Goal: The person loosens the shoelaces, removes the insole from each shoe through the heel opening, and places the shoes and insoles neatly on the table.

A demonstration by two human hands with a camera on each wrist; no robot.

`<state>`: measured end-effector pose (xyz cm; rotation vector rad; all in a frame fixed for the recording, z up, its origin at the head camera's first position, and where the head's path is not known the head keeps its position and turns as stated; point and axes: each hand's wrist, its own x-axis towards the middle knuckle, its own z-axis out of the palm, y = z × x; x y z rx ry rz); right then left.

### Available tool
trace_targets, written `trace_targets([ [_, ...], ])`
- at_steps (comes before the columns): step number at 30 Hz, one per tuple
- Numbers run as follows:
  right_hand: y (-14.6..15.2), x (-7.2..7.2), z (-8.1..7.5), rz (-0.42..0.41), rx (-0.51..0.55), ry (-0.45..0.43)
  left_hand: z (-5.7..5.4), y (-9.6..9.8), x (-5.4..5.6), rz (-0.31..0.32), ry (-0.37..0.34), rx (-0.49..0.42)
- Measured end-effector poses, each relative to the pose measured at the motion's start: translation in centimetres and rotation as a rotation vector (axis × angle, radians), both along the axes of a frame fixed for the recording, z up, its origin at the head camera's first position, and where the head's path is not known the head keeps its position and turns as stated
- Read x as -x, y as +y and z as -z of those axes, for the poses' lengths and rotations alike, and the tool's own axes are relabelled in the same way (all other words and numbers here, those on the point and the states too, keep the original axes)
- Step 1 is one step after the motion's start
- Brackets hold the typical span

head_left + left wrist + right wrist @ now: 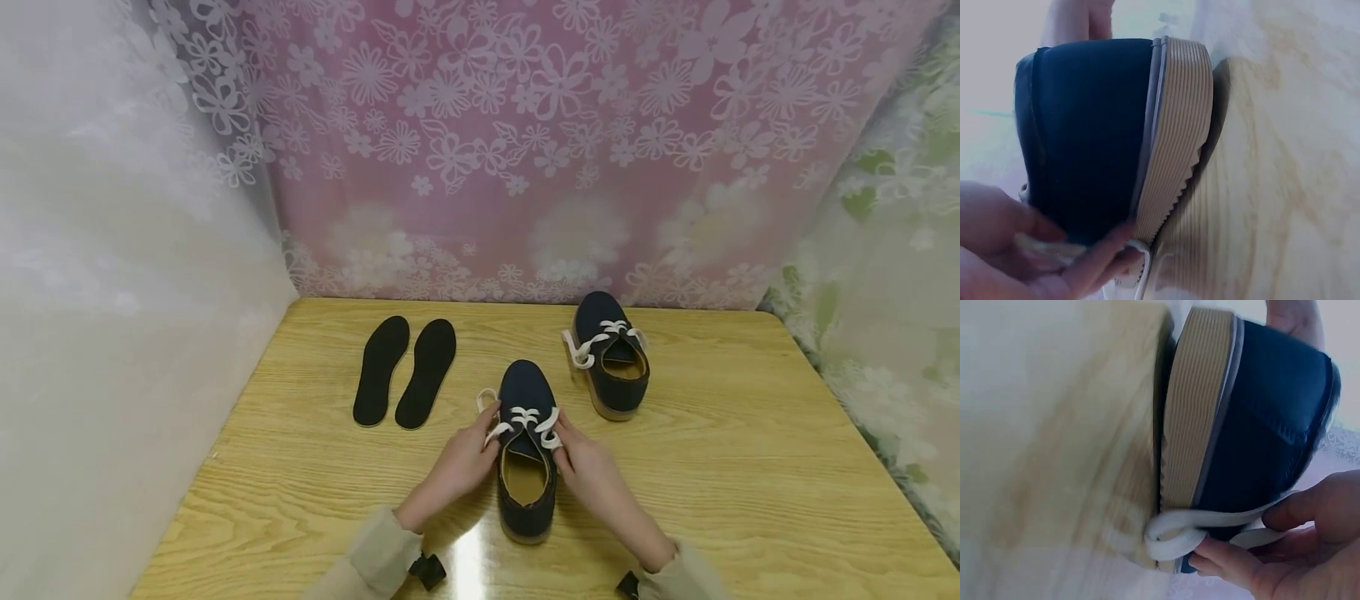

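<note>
A dark navy lace-up shoe [527,385] with a ribbed tan sole [1180,106] stands at the middle of the table, toe pointing away. My left hand [461,458] grips its left side, fingertips low by the sole and a strand of white lace under the thumb. On the opposite side, my right hand [592,471] holds the shoe near the eyelets. White shoelace [1175,534] loops out past those right fingers and hangs down over the sole edge. The shoe's opening faces me and shows a tan inside.
A second navy shoe [611,358] with loose white laces stands behind and to the right. Two black insoles [381,371] lie side by side at the back left. Floral curtains [480,150] hang behind the wooden table [750,467] and along its sides.
</note>
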<state>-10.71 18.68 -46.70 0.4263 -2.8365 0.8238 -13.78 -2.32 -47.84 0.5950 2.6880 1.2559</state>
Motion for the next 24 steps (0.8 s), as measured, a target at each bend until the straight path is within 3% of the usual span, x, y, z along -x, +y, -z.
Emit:
trace_targets([
  [4,-0.3,-0.5,-0.1,-0.019,0.08,-0.128,0.0,-0.7,-0.2,0.072,-0.133,-0.089],
  [8,-0.6,-0.7,0.0,-0.013,0.195,-0.247,0.1,-1.4,-0.4,0.201,-0.255,-0.18],
  [11,-0.6,-0.6,0.2,-0.018,0.274,-0.29,0.4,-1.5,-0.6,0.28,-0.298,-0.2],
  [13,-0.7,-0.5,0.3,-0.023,0.315,-0.308,0.6,-1.4,-0.7,0.291,-0.297,-0.186],
  [15,-0.7,-0.5,0.3,-0.027,0.332,-0.317,0.7,-1.1,-1.0,0.264,-0.282,-0.169],
  [21,-0.9,-0.3,0.5,-0.016,0.364,-0.366,0.6,0.2,-1.4,0.071,-0.275,-0.205],
  [24,-1.1,-0.2,0.6,-0.008,0.375,-0.381,0.5,0.8,-1.5,0.003,-0.247,-0.211],
])
